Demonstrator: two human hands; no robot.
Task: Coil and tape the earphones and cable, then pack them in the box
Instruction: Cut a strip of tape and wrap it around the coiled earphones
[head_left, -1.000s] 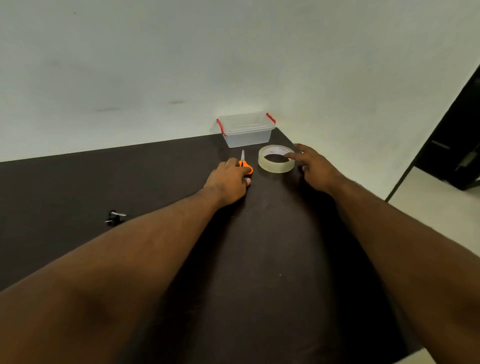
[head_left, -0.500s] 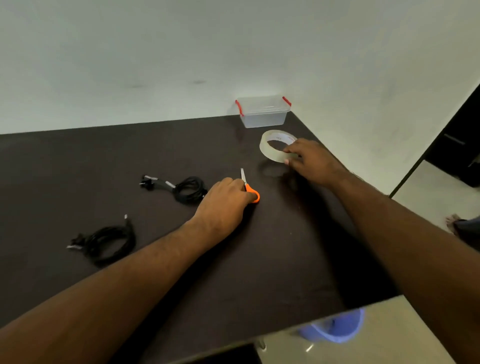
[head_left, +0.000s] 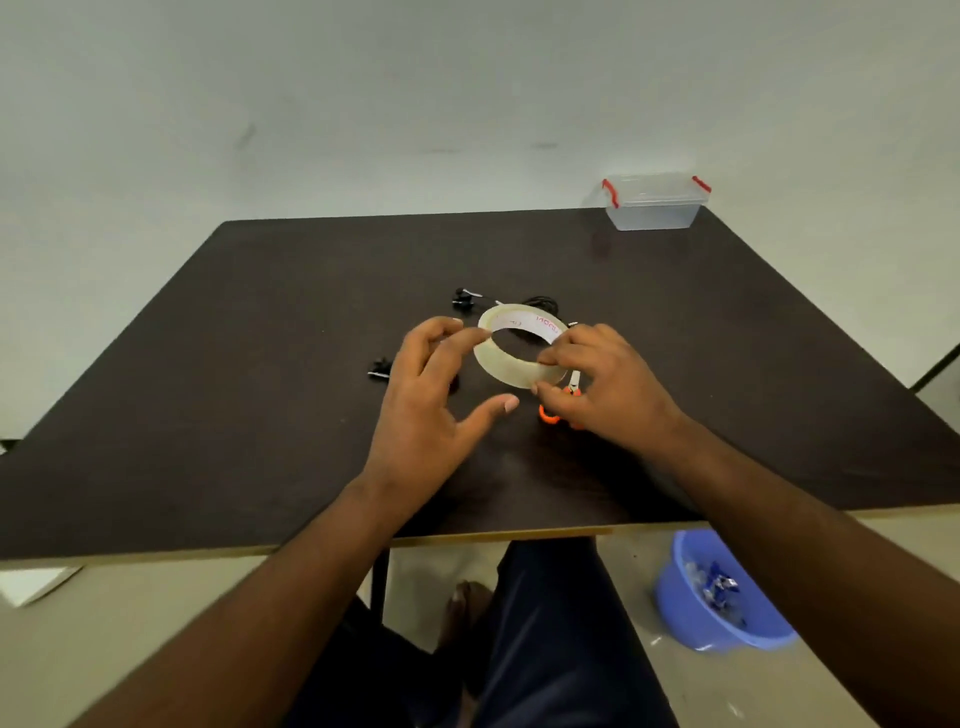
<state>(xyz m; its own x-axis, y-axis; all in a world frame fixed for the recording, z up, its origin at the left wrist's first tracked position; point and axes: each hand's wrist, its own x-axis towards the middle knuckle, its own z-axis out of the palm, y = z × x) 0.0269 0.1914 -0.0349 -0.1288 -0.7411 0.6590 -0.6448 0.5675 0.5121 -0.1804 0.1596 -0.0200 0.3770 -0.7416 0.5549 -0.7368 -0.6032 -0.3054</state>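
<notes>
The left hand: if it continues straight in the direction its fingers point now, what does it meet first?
Probably the clear tape roll that the right hand pinches. The left hand is open, its fingertips almost at the roll's left rim. Whether they already touch it is unclear.

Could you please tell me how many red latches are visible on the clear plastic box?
2: one red latch on the clear plastic box's left end, the other on its right end.
</notes>
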